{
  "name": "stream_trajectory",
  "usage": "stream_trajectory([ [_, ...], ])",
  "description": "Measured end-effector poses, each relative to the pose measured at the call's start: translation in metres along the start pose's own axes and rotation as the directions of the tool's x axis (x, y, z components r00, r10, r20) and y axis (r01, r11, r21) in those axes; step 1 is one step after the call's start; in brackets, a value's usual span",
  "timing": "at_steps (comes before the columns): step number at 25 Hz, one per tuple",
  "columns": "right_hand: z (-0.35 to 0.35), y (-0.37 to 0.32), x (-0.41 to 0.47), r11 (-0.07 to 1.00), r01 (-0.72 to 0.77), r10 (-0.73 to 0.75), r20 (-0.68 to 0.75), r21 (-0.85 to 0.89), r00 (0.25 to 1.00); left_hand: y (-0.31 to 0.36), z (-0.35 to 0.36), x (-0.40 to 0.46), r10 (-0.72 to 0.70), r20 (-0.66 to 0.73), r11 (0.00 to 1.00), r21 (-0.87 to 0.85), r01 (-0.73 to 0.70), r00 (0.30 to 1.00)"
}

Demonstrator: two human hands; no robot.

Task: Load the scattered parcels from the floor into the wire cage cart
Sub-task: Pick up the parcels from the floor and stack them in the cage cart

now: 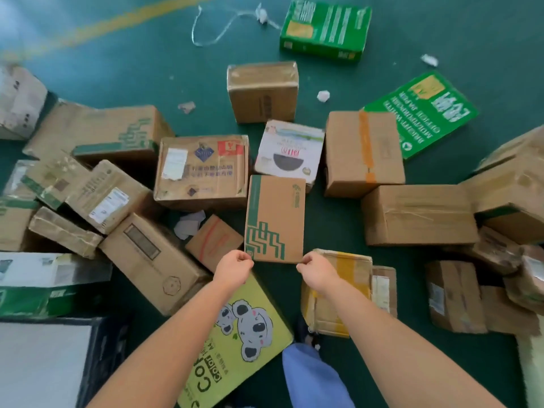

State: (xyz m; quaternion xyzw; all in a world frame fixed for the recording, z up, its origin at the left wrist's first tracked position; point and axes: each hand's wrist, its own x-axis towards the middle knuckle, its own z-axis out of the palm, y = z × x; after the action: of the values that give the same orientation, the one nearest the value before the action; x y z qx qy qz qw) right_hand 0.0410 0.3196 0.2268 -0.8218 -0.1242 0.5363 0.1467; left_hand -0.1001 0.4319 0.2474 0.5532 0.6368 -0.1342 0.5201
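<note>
Centrally: 1 brown parcel (pixel 275 219), green printed pattern; left hand (pixel 234 267) and right hand (pixel 316 272) pinch its near corners, fingers curled.

A dark green floor (pixel 338 225) with a yellow painted line (pixel 123 22) across its far left corner carries scattered parcels. Near the middle lie a brown cardboard box with a blue diamond logo and a red sticker (pixel 203 169), a white printed carton with a dark bowl picture (pixel 290 150) and a plain brown box with orange tape (pixel 363 153). Farther off sit a tape-wrapped brown box (pixel 262 91) and two green printed paper cartons (pixel 325 28) (pixel 424 113). A yellow-green carton with koala drawings (pixel 238 343) lies nearest. Crumpled white paper scraps (pixel 323 96) and a loose clear plastic strap (pixel 212 28) litter the floor.
</note>
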Motion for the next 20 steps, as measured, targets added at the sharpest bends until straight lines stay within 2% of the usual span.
stream_trajectory([
  [3,0.004,0.01,0.056,0.997,-0.019,0.02,-0.016,0.076,1.0,-0.008,0.027,0.055,-0.023,-0.021,1.0,0.0,0.023,1.0],
  [4,0.016,0.026,0.099,0.995,-0.045,0.046,-0.009,0.088,0.999,-0.019,0.049,0.091,-0.048,-0.026,0.999,-0.012,0.047,0.999],
  [12,0.061,0.046,0.213,0.944,-0.182,0.188,0.001,0.274,0.982,-0.046,0.086,0.197,-0.126,-0.058,0.98,-0.161,0.115,0.99],
  [17,0.073,0.052,0.237,0.904,-0.206,0.198,0.062,0.375,0.978,-0.053,0.097,0.224,-0.13,-0.052,0.969,-0.217,0.116,0.99],
  [20,0.071,0.045,0.22,0.947,-0.139,0.153,-0.024,0.291,0.988,-0.047,0.09,0.214,-0.113,-0.096,0.98,-0.173,0.095,0.989],
])
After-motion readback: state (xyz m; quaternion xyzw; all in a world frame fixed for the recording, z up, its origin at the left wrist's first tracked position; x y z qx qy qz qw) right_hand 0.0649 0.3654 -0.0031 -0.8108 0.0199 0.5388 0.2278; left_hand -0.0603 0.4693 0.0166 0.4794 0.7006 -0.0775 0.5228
